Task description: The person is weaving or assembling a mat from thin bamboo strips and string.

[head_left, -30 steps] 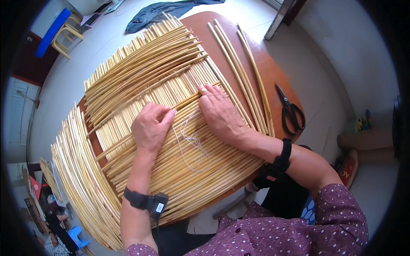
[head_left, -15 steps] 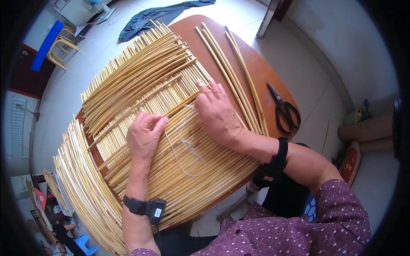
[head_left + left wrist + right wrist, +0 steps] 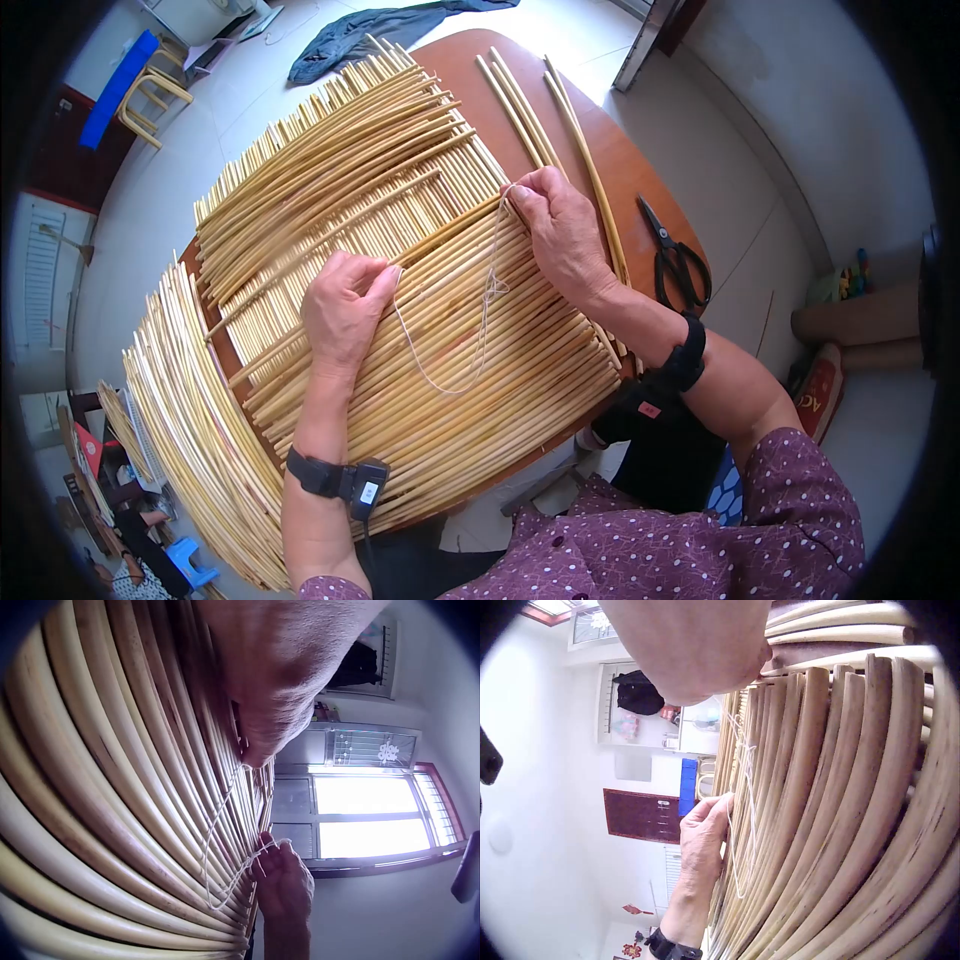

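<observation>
Over a mat of pale reed stalks (image 3: 530, 330), both bare hands work with a thin white string (image 3: 492, 287). My left hand (image 3: 343, 308) pinches it between thumb and fingertips, right at the upper edge of the row of stalks. Farther right, near the stalks' ends, my right hand (image 3: 567, 235) is raised a little and pinches the string too. Between the hands the string hangs in a loose loop, tangled near the right hand. In the left wrist view the right hand (image 3: 285, 889) has string around its fingertips. The right wrist view shows the left hand (image 3: 703, 840) down against the stalks.
A bundle of stalks (image 3: 330, 165) lies across the mat's far part. Several loose stalks (image 3: 585, 150) and black scissors (image 3: 664, 238) lie on the brown table (image 3: 625, 165). More pale stalks (image 3: 195, 420) stand along the left side. Dark cloth (image 3: 370, 40) is on the floor.
My right hand has come up off the stalks and moved right, from lying fingers-out to pinching the string. The string's tangle is drawn rightward. The left hand keeps its place.
</observation>
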